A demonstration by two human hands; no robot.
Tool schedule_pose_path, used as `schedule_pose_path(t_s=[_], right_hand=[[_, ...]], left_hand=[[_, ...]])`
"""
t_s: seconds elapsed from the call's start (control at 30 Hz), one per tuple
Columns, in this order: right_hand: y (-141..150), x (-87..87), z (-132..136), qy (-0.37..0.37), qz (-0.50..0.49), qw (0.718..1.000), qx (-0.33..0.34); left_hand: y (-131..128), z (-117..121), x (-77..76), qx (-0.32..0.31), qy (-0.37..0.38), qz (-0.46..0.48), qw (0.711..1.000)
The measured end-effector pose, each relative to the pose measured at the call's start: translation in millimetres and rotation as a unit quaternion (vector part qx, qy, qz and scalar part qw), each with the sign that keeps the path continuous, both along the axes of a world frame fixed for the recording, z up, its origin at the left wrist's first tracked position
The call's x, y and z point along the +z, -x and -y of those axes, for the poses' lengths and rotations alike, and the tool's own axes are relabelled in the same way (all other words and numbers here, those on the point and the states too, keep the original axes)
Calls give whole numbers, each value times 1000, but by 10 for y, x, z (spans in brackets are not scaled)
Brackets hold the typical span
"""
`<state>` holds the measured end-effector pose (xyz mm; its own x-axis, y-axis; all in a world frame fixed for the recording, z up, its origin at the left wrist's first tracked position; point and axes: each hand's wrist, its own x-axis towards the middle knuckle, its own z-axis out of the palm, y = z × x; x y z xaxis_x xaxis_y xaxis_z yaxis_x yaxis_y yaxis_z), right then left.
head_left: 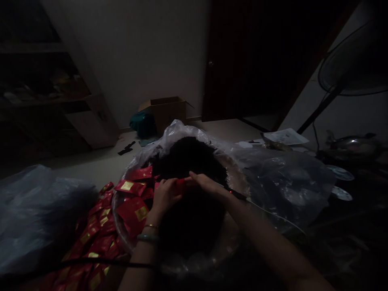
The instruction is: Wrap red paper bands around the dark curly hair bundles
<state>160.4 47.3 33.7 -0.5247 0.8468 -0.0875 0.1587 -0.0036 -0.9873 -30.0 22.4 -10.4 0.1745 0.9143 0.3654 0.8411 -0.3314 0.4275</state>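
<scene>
In the head view a small red packet (180, 185) is held between my two hands, over a heap of dark loose material (190, 159). My left hand (165, 196), with a gold bangle and a pale green bangle at its wrist, is closed on the packet's left side. My right hand (206, 184) pinches its right side, fingers pointing left. A dark, narrow device (238, 195) with a red light and a white cable lies beside my right wrist. The heap sits in a round container lined with clear plastic (178, 128). Dim light hides finer details.
Many red packets with gold labels (101, 242) pile up at the left, some inside the container's rim. A clear plastic bag (39, 214) lies farther left, another plastic sheet (285, 178) right. A cardboard box (169, 113) stands behind; a fan (348, 68) stands right.
</scene>
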Motion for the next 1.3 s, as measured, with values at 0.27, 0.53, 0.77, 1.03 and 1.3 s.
schedule_pose_path(t_s=[0.27, 0.53, 0.77, 1.03, 1.3], right_hand=[[8, -322, 71, -62, 342, 938, -1], [488, -633, 140, -200, 478, 854, 38], [756, -681, -194, -406, 440, 796, 84], [718, -700, -172, -413, 454, 784, 97], [633, -708, -292, -429, 438, 789, 47]], left_hand=[[161, -100, -52, 149, -13, 119, 982], [143, -122, -63, 172, -27, 153, 973], [148, -127, -67, 171, -22, 159, 972], [146, -120, -49, 174, -18, 167, 970], [145, -120, -60, 181, -16, 172, 968]])
